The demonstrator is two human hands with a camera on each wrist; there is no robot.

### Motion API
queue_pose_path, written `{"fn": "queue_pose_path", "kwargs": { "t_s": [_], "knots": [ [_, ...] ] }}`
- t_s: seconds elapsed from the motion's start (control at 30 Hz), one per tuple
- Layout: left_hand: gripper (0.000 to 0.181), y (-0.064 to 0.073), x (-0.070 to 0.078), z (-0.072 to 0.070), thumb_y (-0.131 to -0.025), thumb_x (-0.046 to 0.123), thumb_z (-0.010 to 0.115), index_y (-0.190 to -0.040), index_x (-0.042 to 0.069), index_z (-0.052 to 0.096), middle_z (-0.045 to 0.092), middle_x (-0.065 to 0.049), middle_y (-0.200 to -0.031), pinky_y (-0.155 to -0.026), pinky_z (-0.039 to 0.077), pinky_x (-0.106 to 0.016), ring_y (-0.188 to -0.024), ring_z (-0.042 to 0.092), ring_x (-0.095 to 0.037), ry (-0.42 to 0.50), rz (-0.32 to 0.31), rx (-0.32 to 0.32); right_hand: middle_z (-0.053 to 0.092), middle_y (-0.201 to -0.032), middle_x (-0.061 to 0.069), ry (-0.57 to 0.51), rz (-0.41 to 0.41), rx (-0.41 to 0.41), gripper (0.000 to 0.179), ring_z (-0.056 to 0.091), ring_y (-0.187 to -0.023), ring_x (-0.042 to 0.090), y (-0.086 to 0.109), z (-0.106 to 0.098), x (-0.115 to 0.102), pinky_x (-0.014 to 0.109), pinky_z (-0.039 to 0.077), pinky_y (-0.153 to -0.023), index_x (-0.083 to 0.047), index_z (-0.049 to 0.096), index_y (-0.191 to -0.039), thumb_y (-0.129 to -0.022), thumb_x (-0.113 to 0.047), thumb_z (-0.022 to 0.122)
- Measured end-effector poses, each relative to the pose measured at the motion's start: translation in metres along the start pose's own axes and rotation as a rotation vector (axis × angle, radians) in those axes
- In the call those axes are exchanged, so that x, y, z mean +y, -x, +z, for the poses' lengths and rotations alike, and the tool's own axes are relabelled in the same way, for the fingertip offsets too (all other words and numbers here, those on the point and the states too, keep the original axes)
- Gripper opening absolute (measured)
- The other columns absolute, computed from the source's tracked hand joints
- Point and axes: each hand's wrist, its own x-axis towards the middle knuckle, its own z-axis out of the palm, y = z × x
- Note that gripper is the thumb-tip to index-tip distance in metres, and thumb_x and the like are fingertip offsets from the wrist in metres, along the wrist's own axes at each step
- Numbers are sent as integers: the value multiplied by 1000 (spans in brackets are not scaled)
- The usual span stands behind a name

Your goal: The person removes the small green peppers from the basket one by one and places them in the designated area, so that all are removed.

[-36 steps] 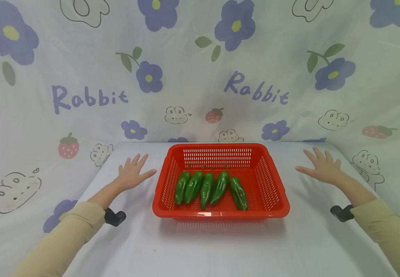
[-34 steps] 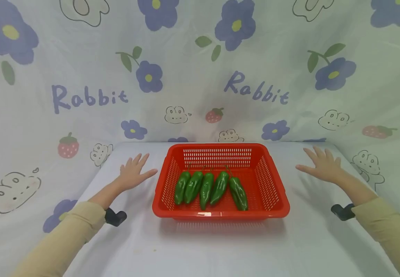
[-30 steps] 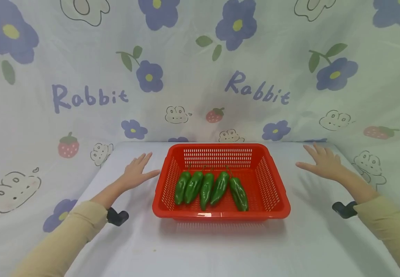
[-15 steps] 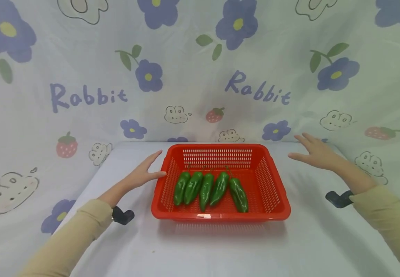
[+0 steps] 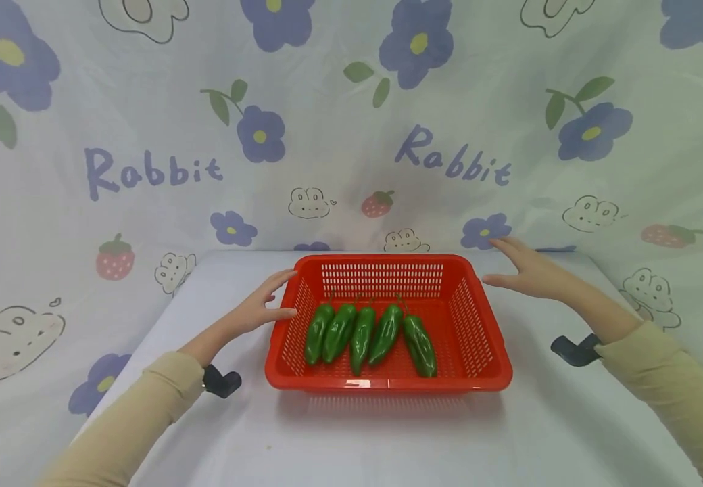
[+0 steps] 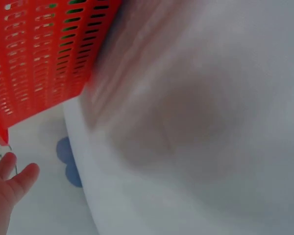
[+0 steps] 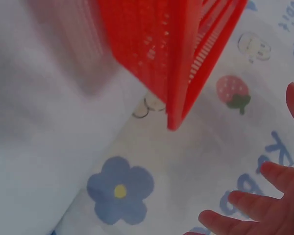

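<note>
Red basket (image 5: 388, 384) sits on the bench (image 5: 351, 439), its long axis running left to right. Left hand (image 5: 257, 309) is nearer, grip unclosed and empty at the left end; contact cannot be confirmed. Right hand (image 5: 530, 272), grip likewise, stands apart beyond the right end.

Backdrop (image 5: 339, 128) (flowered), white table (image 5: 382, 443).

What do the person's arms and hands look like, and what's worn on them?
The left hand and right hand are bare, without gloves. The left sleeve and right sleeve are plain tan cloth. A small dark, angled device sticks out beside each wrist; no cable shows.
</note>
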Motion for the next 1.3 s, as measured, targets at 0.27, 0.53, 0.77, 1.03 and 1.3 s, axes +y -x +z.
{"fn": "queue_pose_path", "kwargs": {
  "t_s": [0.27,0.53,0.77,1.03,1.3],
  "knots": [
    [68,2,-8,5,-84,25,61,-142,9,29,12,-15,-151,-101,23,-64,-136,12,-38,56,16,-10,23,-144,29,-89,-31,-2,78,22,-130,47,-9,4,-22,66,30,-94,0,22,-143,-85,-37,59],
    [60,4,-15,10,-87,22,57,-140,10,33,10,-14,-151,-101,29,-60,-134,16,-38,137,-9,-3,25,-145,25,-164,-22,-51,78,31,-126,48,-19,7,-45,62,39,-90,-6,20,-145,-85,-40,58],
    [58,4,-20,14,-88,19,56,-140,11,32,9,-12,-152,-99,33,-58,-132,21,-40,209,-13,7,26,-145,24,-213,-5,-106,80,34,-126,46,-31,16,-58,59,38,-94,-9,19,-146,-85,-41,59],
    [58,4,-23,16,-88,20,55,-140,11,33,9,-11,-152,-98,34,-58,-131,23,-41,223,-13,17,35,-139,26,-243,-7,-143,77,39,-123,43,-44,34,-67,57,37,-96,-6,22,-144,-85,-35,61],
    [57,4,-25,17,-88,20,55,-140,11,33,9,-11,-152,-98,35,-58,-131,23,-41,219,-2,24,35,-138,25,-384,117,-244,77,45,-116,40,-57,51,-68,47,49,-86,-6,22,-143,-84,-33,63]
  ]
}}
